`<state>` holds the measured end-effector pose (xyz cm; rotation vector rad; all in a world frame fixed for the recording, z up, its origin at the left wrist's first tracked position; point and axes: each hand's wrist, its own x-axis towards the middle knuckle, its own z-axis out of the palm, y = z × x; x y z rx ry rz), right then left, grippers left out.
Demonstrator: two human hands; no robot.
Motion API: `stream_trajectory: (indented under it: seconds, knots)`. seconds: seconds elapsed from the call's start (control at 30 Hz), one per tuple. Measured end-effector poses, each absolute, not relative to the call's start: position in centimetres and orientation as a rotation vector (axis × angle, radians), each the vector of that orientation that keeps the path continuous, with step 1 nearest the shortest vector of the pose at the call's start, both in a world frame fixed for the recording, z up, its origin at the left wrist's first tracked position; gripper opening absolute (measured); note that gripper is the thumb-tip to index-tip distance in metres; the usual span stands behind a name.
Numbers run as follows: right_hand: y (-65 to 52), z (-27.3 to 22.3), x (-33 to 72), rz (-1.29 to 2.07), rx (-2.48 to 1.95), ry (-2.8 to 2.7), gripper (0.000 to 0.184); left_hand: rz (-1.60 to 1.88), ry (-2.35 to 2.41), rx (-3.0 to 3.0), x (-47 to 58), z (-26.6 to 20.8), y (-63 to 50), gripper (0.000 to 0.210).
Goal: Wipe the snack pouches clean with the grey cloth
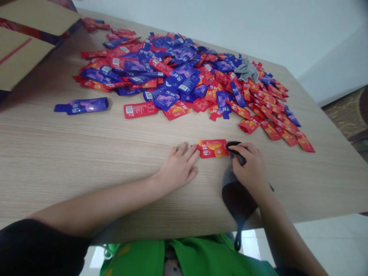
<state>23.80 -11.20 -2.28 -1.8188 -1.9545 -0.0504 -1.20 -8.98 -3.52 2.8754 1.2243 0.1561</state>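
A red and orange pouch (213,148) lies flat on the table in front of me, its narrow end pointing left. My left hand (180,165) rests at that end, fingers stretched out and slightly apart, fingertips touching the pouch and hiding its neck. Closed around a dark hand-held tool (238,191), my right hand (251,165) is at the pouch's right end. The tool has a rounded black tip beside the pouch edge and a wide dark body with a tail hanging toward the table's front edge. Its exact kind cannot be made out.
A large heap of red and purple pouches (178,73) spreads across the back of the table (129,153). A grey cloth (247,71) lies on the heap. One purple pouch (83,106) lies apart at left, near a cardboard box (31,34). A white wall (230,27) stands behind.
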Motion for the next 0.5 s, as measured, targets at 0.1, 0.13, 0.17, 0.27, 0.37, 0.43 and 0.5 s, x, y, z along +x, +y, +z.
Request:
stream_trajectory:
  seconds: [0.1,0.13,0.17,0.27,0.37,0.43,0.5]
  knots:
    - [-11.5,-1.6,22.1,-0.024,-1.714,-2.064,0.034,0.188,1.215,2.863,-1.3,-3.7,-8.8,0.059]
    - [-11.5,-1.5,21.5,-0.005,-1.674,-2.126,0.036,0.187,1.207,2.867,-1.3,-3.8,-8.7,0.059]
    - [-11.4,-1.5,20.8,0.021,-1.633,-2.201,0.037,0.182,1.200,2.873,-1.2,-3.8,-8.6,0.058]
    - [-10.9,-1.9,19.4,0.071,-1.552,-2.411,0.038,0.158,1.203,2.892,-1.0,-4.0,-8.5,0.054]
    - [-10.7,-2.4,19.2,0.042,-1.580,-2.445,0.036,0.135,1.229,2.915,-0.9,-4.3,-8.5,0.052]
    - [-10.8,-2.8,19.7,0.002,-1.648,-2.379,0.035,0.117,1.230,2.928,-0.8,-4.3,-8.4,0.051]
    - [-10.9,-3.0,20.6,-0.058,-1.733,-2.289,0.034,0.091,1.219,2.929,-0.8,-4.1,-8.2,0.051]
